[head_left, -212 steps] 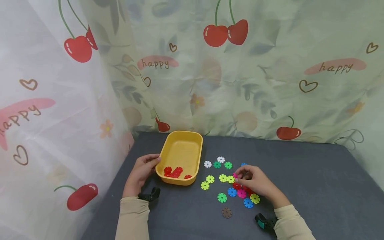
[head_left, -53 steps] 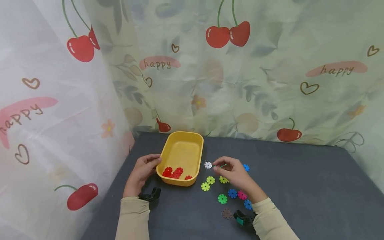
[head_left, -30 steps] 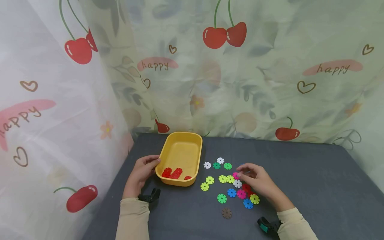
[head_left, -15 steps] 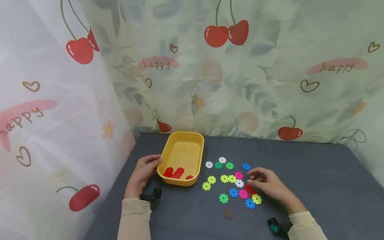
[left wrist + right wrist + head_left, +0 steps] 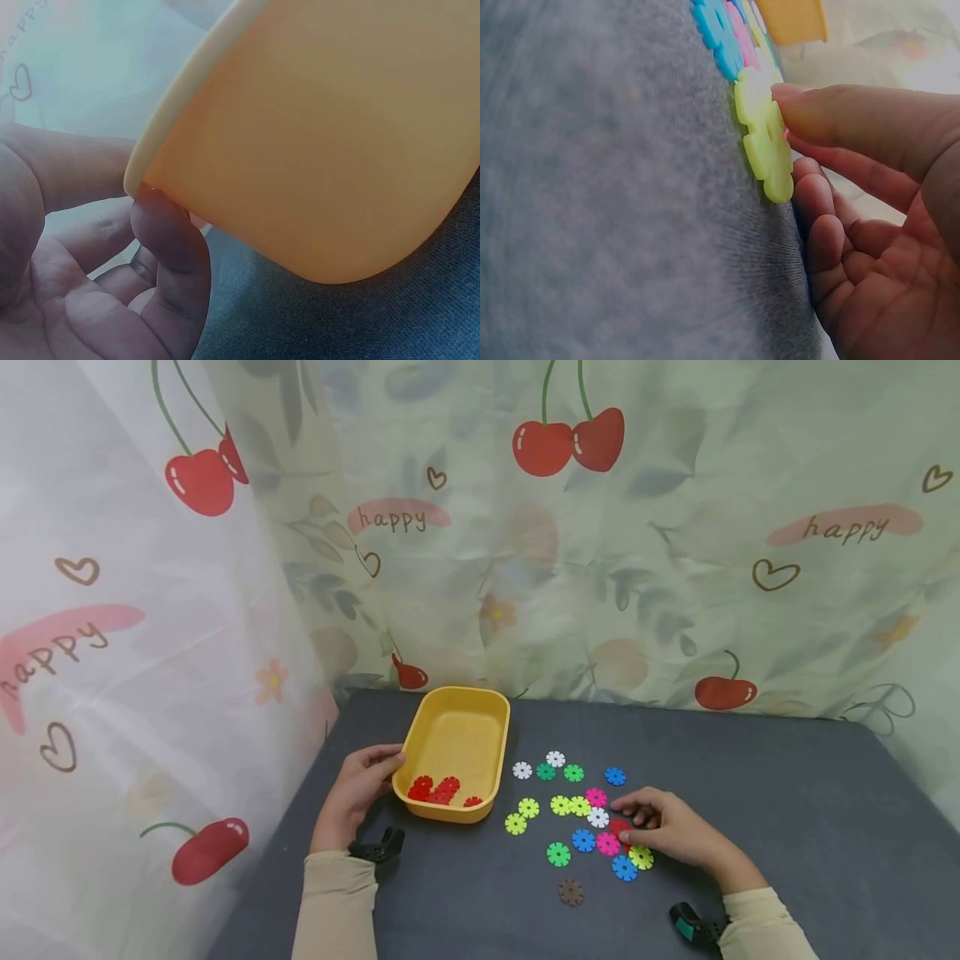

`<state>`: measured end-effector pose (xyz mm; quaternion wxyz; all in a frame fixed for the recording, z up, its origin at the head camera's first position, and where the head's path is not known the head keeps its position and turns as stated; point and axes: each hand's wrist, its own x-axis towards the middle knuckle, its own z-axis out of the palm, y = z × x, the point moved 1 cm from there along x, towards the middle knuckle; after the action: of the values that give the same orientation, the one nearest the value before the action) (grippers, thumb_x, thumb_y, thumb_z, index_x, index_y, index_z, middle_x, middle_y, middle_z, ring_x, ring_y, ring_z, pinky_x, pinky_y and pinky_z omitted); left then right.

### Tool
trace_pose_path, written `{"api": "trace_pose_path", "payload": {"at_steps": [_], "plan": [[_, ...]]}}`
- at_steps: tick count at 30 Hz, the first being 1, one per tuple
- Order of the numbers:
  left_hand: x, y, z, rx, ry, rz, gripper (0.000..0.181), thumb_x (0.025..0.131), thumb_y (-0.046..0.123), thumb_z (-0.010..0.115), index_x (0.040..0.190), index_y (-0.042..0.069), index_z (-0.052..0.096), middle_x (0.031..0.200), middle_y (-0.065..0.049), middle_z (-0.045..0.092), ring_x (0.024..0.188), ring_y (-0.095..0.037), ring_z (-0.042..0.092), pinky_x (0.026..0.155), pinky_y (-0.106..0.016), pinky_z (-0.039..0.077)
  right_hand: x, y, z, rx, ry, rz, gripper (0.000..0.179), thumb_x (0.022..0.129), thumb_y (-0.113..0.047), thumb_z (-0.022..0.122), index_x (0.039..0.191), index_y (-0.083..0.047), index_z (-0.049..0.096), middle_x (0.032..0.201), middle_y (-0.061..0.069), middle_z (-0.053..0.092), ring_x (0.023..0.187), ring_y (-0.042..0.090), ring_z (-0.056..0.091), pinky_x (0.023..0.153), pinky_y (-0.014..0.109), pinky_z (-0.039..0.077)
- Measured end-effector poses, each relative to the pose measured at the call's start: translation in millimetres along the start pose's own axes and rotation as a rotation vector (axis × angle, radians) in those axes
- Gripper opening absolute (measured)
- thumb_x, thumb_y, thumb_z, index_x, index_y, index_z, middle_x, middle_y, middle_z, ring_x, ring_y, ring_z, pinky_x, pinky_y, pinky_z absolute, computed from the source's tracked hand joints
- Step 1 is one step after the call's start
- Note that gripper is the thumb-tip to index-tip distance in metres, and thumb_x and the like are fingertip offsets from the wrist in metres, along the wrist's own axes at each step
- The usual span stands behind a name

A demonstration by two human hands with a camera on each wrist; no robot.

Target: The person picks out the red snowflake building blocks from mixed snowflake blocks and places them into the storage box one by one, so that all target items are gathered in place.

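My left hand (image 5: 358,793) pinches the left rim of a yellow plastic tub (image 5: 456,735), thumb and fingers on either side of the rim in the left wrist view. Several red notched discs (image 5: 444,789) lie at the tub's near end. To the right, my right hand (image 5: 675,831) is low over the disc cluster, thumb and index finger apart around a red disc (image 5: 619,827) that they partly hide. Whether they touch it I cannot tell. In the right wrist view the thumb is beside a yellow-green disc (image 5: 765,139).
Loose notched discs lie on the dark grey tabletop: white (image 5: 555,759), green (image 5: 558,854), blue (image 5: 615,776), pink (image 5: 608,843) and brown (image 5: 571,892). A patterned curtain (image 5: 600,568) stands behind the table's far edge. Each wrist wears a black band.
My right hand has gone from the back green discs to the right side, then slightly down onto the red ones. A red disc beside the white one has left the table since the first frame.
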<state>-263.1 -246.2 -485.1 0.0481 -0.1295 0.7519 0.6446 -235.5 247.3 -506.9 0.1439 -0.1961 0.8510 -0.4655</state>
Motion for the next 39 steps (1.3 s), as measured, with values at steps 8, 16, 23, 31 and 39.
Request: {"api": "trace_pose_path", "payload": {"at_steps": [8,16,23,31,39], "plan": [[0.5,-0.6,-0.7,-0.006,-0.004,0.002,0.042,0.105,0.025,0.069,0.141,0.004,0.066,0.139,-0.018,0.064,0.11,-0.025,0.064,0.085,-0.026,0.054,-0.4,0.1,0.6,-0.022,0.0,0.006,0.037,0.094,-0.016,0.081,0.127,-0.002,0.072,0.107,0.012,0.063,0.086,0.012,0.055,0.07,0.025,0.051],[1.4,0.5,-0.2,-0.008,-0.004,-0.007,0.042,0.105,0.026,0.069,0.141,0.005,0.066,0.14,-0.019,0.064,0.112,-0.027,0.064,0.085,-0.026,0.054,0.2,1.8,0.1,-0.03,0.0,-0.001,0.029,0.095,-0.017,0.081,0.119,-0.004,0.073,0.102,0.011,0.064,0.082,0.013,0.056,0.069,0.026,0.051],[-0.3,0.4,-0.6,-0.006,-0.003,-0.006,0.042,0.105,0.027,0.07,0.14,0.005,0.067,0.139,-0.017,0.065,0.108,-0.023,0.064,0.085,-0.026,0.054,1.9,1.6,0.0,-0.021,-0.017,-0.013,0.025,0.095,-0.017,0.081,0.113,-0.005,0.068,0.095,0.01,0.061,0.078,0.014,0.056,0.067,0.026,0.05],[-1.0,1.4,0.1,-0.007,-0.003,-0.007,0.043,0.104,0.029,0.07,0.14,0.006,0.066,0.14,-0.017,0.064,0.11,-0.025,0.063,0.086,-0.027,0.053,2.2,-0.1,-0.8,-0.009,-0.01,-0.023,0.022,0.097,-0.015,0.079,0.112,-0.004,0.068,0.093,0.011,0.062,0.077,0.015,0.057,0.066,0.027,0.05],[-1.4,0.0,-0.9,-0.001,-0.005,0.001,0.043,0.105,0.028,0.07,0.141,0.006,0.066,0.14,-0.017,0.064,0.111,-0.025,0.063,0.086,-0.027,0.053,2.5,-1.5,-0.4,-0.03,0.002,-0.021,0.015,0.099,-0.013,0.075,0.109,-0.006,0.068,0.093,0.01,0.064,0.076,0.016,0.058,0.065,0.027,0.051]]}}
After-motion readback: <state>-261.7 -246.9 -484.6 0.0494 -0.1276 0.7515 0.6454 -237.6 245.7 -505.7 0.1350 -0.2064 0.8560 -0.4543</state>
